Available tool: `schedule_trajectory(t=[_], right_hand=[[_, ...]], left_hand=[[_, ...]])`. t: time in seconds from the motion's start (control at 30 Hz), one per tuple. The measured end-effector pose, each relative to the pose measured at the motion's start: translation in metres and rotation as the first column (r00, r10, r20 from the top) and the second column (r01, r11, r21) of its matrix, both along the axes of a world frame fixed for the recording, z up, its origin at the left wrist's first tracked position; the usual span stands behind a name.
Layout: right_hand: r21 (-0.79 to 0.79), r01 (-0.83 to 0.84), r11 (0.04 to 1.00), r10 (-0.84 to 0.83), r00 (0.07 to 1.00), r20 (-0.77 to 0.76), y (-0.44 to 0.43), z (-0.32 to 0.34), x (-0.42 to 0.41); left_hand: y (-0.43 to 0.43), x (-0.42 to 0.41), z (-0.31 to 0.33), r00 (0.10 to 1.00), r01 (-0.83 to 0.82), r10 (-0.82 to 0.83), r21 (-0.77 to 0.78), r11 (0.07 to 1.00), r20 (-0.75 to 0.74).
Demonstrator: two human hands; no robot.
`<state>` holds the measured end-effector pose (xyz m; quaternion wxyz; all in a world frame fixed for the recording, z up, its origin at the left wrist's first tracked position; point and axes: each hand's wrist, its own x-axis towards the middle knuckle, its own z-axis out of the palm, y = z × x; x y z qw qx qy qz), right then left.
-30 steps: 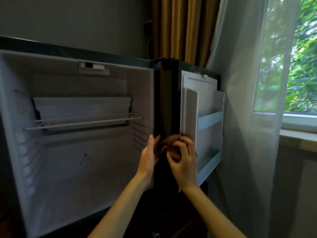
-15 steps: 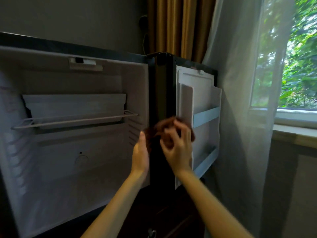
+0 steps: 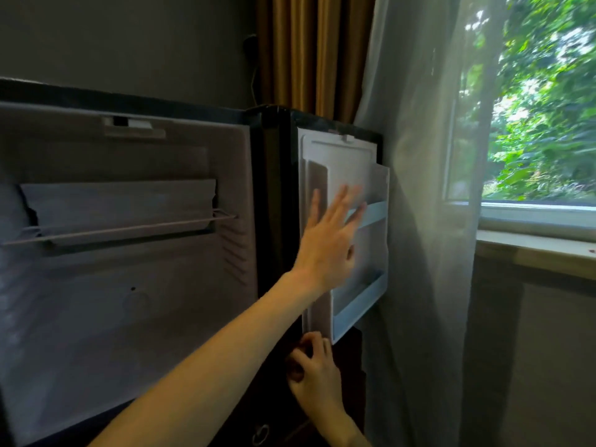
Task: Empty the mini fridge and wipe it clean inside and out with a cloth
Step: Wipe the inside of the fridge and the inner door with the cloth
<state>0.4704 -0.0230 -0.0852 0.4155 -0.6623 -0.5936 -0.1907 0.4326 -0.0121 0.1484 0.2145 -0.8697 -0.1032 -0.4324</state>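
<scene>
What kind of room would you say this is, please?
Probably a hotel room or a bedroom: a small open black mini fridge with a white interior, heavy gold-brown curtains and a sheer white curtain over a window onto green trees.

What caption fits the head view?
Left hand spread against open black mini fridge's white inner door; right hand curled below.

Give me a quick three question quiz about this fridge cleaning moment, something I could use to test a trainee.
1. True or false: the wire shelf inside the fridge holds bottles.
2. Which hand lies flat, fingers spread, against the inside of the open door?
A. left hand
B. right hand
3. Fill in: the right hand is low, just under the door's bottom ____.

Key: 1 false, the shelf is bare. 2 A. 3 edge; its fingers are curled, and whether they hold the cloth cannot be told.
</scene>
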Motion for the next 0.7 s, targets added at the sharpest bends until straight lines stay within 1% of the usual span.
schedule_trajectory(t=[0.03,0.07,0.1,0.13,0.17,0.2,0.23,0.27,0.3,0.33,0.4,0.47,0.57,0.63,0.7], right_hand=[[-0.007,-0.027,1.0,0.027,0.999,-0.021,-0.006,0.002,0.01],[-0.001,-0.046,0.999,0.046,0.999,-0.026,-0.015,0.013,0.016],[0.029,-0.048,0.998,0.049,0.998,-0.03,-0.026,0.024,0.022],[0.094,-0.04,0.995,0.048,0.996,-0.082,-0.037,0.038,0.028],[0.213,0.007,0.977,0.018,0.993,-0.113,-0.047,0.052,0.037],[0.277,0.118,0.953,-0.078,0.985,-0.152,-0.058,0.07,0.047],[0.335,0.184,0.924,-0.128,0.975,-0.183,-0.067,0.087,0.058],[0.401,0.165,0.901,-0.077,0.971,-0.228,-0.075,0.106,0.064],[0.455,0.173,0.874,-0.059,0.966,-0.253,-0.079,0.122,0.072],[0.493,0.151,0.857,-0.013,0.962,-0.272,-0.081,0.138,0.08],[0.547,0.124,0.828,0.005,0.974,-0.228,-0.083,0.173,0.092],[0.612,0.073,0.788,0.033,0.987,-0.16,-0.086,0.212,0.095],[0.665,-0.034,0.746,0.071,0.997,-0.028,-0.087,0.269,0.093],[0.66,-0.093,0.745,0.07,0.996,0.062,-0.086,0.302,0.093],[0.625,-0.114,0.772,0.018,0.987,0.157,-0.081,0.332,0.095]], left_hand=[[-0.004,0.01,0.01,0.988,-0.093,0.099,0.052,0.994,-0.115],[-0.007,0.019,0.018,0.961,-0.187,0.198,0.075,0.979,-0.195],[-0.008,0.027,0.024,0.928,-0.278,0.284,0.062,0.959,-0.242],[-0.007,0.032,0.029,0.896,-0.36,0.352,0.02,0.933,-0.271],[-0.005,0.036,0.032,0.868,-0.429,0.405,-0.023,0.903,-0.289],[-0.003,0.038,0.033,0.839,-0.483,0.452,-0.031,0.875,-0.304],[-0.003,0.039,0.032,0.81,-0.523,0.492,-0.014,0.852,-0.319],[-0.004,0.04,0.031,0.787,-0.55,0.52,0.004,0.835,-0.332],[-0.006,0.041,0.03,0.775,-0.564,0.53,0.003,0.826,-0.345],[-0.008,0.041,0.029,0.774,-0.565,0.525,-0.013,0.825,-0.353],[-0.014,0.04,0.03,0.794,-0.545,0.494,-0.056,0.836,-0.354],[-0.016,0.034,0.031,0.826,-0.504,0.465,-0.046,0.863,-0.319],[-0.018,0.019,0.03,0.885,-0.413,0.385,-0.06,0.909,-0.26],[-0.018,0.007,0.03,0.924,-0.33,0.306,-0.074,0.941,-0.228],[-0.01,-0.006,0.029,0.98,-0.167,0.16,-0.049,0.985,-0.121]])
